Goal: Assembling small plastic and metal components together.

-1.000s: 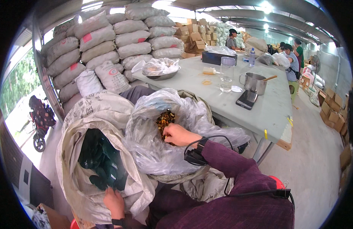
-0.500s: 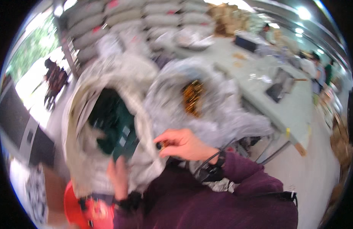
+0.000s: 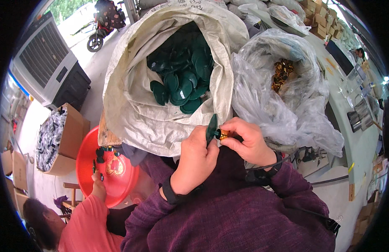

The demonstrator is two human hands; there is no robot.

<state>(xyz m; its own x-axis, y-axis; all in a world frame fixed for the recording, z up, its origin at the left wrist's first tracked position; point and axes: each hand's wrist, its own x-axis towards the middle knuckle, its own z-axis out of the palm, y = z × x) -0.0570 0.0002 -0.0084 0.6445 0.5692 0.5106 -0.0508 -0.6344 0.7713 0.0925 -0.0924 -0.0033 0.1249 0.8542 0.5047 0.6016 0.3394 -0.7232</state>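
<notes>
Between finger and thumb, my left hand (image 3: 194,157) grips a dark green disc-shaped piece (image 3: 211,126) that stands on edge, its short stem toward the right. My right hand (image 3: 247,145) pinches a shiny gold collar (image 3: 224,134) with a dark end, which meets that stem. Both hands are at the near rim of a white woven sack (image 3: 133,113), where many loose green discs (image 3: 182,84) lie. To its right, a clear plastic bag (image 3: 270,122) stands gaping, with gold collars (image 3: 282,75) heaped inside.
Left below the sack, a co-worker in a pink shirt (image 3: 85,227) reaches into a red basin (image 3: 129,185) holding small dark pieces. A filled cardboard box (image 3: 72,145) and an air cooler (image 3: 47,54) stand farther left. A long table (image 3: 356,157) runs along the right.
My left hand has come from the sack's mouth with a green disc and met my right hand, which held the gold collar before. The view has shifted, bringing the co-worker in.
</notes>
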